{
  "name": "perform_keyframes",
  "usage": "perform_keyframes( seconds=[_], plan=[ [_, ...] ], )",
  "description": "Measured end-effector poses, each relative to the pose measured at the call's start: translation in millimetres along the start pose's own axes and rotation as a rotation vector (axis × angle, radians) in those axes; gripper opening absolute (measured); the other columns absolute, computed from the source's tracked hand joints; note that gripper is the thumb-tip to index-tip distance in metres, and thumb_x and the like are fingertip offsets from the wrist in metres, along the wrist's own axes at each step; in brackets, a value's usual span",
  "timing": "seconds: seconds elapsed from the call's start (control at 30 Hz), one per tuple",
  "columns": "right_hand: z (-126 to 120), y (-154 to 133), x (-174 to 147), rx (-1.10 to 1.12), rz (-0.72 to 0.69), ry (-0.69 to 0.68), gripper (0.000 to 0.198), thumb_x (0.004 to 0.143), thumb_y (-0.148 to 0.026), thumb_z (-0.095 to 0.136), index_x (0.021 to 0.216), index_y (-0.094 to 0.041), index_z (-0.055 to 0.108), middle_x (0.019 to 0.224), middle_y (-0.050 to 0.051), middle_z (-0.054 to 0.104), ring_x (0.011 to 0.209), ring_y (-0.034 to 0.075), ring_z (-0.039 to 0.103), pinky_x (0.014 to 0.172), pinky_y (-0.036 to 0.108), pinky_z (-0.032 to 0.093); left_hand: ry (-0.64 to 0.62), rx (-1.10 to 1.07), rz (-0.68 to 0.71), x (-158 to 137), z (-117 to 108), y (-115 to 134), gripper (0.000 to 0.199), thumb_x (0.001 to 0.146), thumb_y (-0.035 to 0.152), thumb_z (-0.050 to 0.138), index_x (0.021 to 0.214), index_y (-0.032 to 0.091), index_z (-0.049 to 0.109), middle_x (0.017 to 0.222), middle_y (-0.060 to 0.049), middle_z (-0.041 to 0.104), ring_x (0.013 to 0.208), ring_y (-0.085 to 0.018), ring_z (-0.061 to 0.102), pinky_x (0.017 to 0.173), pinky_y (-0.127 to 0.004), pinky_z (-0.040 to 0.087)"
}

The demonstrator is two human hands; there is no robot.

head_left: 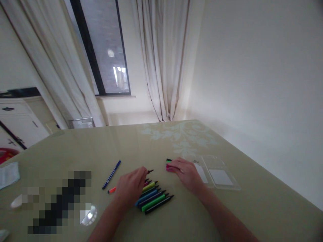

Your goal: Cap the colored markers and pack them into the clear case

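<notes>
My left hand (132, 185) is closed over an uncapped marker, whose dark tip (150, 171) pokes out past the fingers; the barrel is mostly hidden. Below it lies a slanted row of uncapped markers, among them a yellow-green marker (149, 186), a green marker (154, 203) and a black marker (158, 205). My right hand (185, 173) has its fingers closed around small coloured pieces that look like marker caps (168, 164), in black, green and pink. An orange-red marker (111, 190) sticks out left of my left wrist.
A capped blue pen (111, 174) lies to the left. On the right is a clear plastic case (220, 176) lying unfolded, with white cards. Further left are a blurred dark object (60, 205), a shiny round item (89, 215) and a pale packet (9, 174). The table (121, 143) meets a wall at right.
</notes>
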State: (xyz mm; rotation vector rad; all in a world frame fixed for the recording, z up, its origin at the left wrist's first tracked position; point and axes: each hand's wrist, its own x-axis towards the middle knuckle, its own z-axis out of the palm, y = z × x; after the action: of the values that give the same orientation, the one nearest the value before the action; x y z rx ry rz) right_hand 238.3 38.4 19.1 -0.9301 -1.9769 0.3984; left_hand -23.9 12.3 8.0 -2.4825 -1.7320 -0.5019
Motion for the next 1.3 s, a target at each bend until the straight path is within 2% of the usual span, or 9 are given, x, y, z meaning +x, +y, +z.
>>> perform_keyframes(
  seconds=[0.13,0.27,0.43,0.67,0.77,0.87,0.97,1.13,1.3],
  plan=[
    [-8.1,14.8,2.9,-0.105,0.163,0.037,0.022,0.097,-0.034,0.065,0.103,-0.021,0.081,0.096,0.007,0.071,0.085,0.02,0.069,0.078,0.032,0.056,-0.002,0.071,-0.278,3.7,-4.1,-21.5,0.03,0.108,0.033,0.033,0.101,0.024,0.06,0.101,-0.004,0.073,0.089,-0.021,0.071,0.072,-0.03,0.046],
    [8.4,11.7,0.4,-0.228,0.232,-0.158,0.012,0.092,-0.02,0.069,0.097,-0.022,0.08,0.097,0.005,0.068,0.089,0.019,0.066,0.083,0.03,0.052,-0.077,0.136,-0.428,4.5,-4.9,-33.9,0.025,0.103,0.033,0.039,0.095,0.022,0.061,0.101,-0.007,0.072,0.093,-0.025,0.07,0.079,-0.035,0.049],
    [24.4,5.9,-1.6,-0.308,0.258,-0.289,0.008,0.09,-0.013,0.069,0.091,-0.02,0.074,0.099,0.005,0.069,0.098,0.021,0.065,0.088,0.03,0.049,-0.152,0.109,-0.528,3.2,-4.1,-44.1,0.031,0.102,0.036,0.038,0.091,0.021,0.064,0.098,-0.01,0.073,0.093,-0.027,0.07,0.079,-0.037,0.05],
    [23.7,9.5,-1.8,-0.335,0.27,-0.277,0.016,0.092,-0.011,0.063,0.094,-0.021,0.075,0.102,0.005,0.069,0.099,0.02,0.065,0.09,0.029,0.048,0.02,0.261,-0.647,-5.2,-5.1,-66.4,0.032,0.102,0.04,0.04,0.109,0.018,0.062,0.11,-0.013,0.068,0.102,-0.031,0.067,0.082,-0.039,0.05],
    [23.3,10.7,-1.2,-0.339,0.266,-0.263,0.016,0.093,-0.012,0.062,0.095,-0.021,0.075,0.101,0.005,0.07,0.098,0.02,0.066,0.089,0.029,0.049,-0.007,0.277,-0.677,-11.0,-1.6,-77.2,0.033,0.102,0.042,0.041,0.109,0.018,0.062,0.111,-0.014,0.066,0.106,-0.033,0.064,0.082,-0.041,0.05],
    [21.1,10.0,-0.3,-0.328,0.256,-0.201,0.013,0.095,-0.016,0.063,0.094,-0.021,0.075,0.1,0.005,0.07,0.095,0.02,0.067,0.087,0.03,0.05,-0.022,0.281,-0.642,-9.9,1.2,-81.7,0.031,0.103,0.037,0.039,0.104,0.017,0.063,0.108,-0.014,0.067,0.105,-0.034,0.063,0.083,-0.042,0.05],
    [17.2,4.9,0.2,-0.285,0.23,-0.07,0.012,0.097,-0.022,0.062,0.1,-0.021,0.074,0.101,0.005,0.07,0.096,0.021,0.067,0.087,0.032,0.051,0.093,0.192,-0.521,-0.6,2.7,-69.3,0.031,0.105,0.033,0.034,0.107,0.018,0.061,0.107,-0.013,0.068,0.102,-0.031,0.064,0.088,-0.041,0.05],
    [16.7,-8.1,-1.6,-0.097,0.101,-0.071,0.04,0.098,-0.036,0.066,0.135,-0.022,0.063,0.112,0.007,0.072,0.095,0.02,0.068,0.086,0.03,0.053,0.076,-0.084,-0.04,8.7,10.1,-13.6,0.025,0.105,0.027,0.037,0.111,0.023,0.061,0.106,-0.007,0.071,0.096,-0.024,0.066,0.088,-0.037,0.05],
    [22.9,-12.0,-4.0,-0.043,0.006,-0.154,0.024,0.102,-0.038,0.059,0.107,-0.022,0.077,0.096,0.005,0.077,0.092,0.019,0.07,0.086,0.029,0.052,0.019,-0.048,0.139,2.0,13.5,20.6,0.027,0.106,0.024,0.035,0.109,0.024,0.063,0.097,-0.005,0.071,0.09,-0.022,0.067,0.083,-0.034,0.048]
  ],
)
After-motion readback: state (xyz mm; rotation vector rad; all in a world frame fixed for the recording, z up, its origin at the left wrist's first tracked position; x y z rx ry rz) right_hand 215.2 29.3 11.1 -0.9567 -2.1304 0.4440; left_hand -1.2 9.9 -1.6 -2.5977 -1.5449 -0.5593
